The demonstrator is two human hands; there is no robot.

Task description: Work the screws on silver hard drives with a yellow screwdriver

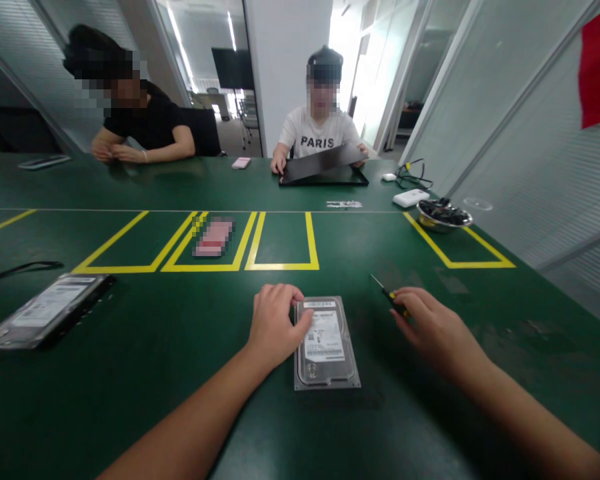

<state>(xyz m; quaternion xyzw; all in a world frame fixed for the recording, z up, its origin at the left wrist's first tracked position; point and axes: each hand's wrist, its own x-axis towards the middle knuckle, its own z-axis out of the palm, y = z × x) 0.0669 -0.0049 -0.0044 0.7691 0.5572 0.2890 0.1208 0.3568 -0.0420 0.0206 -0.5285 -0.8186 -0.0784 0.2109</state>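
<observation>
A silver hard drive (325, 340) with a white label lies flat on the green table in front of me. My left hand (279, 320) grips its left edge near the far corner, thumb over the label and fingers curled down the side. To the right of the drive, my right hand (427, 327) is closed round the black and yellow handle of a small screwdriver (391, 293). Its thin metal shaft points away and to the left, apart from the drive.
Another hard drive (47, 310) lies at the left. Yellow tape rectangles mark the green table (180, 347), one holding a pink phone (214, 238). A metal bowl (445, 223) of dark parts stands at the right. Across sit two people, one holding a black panel (325, 163).
</observation>
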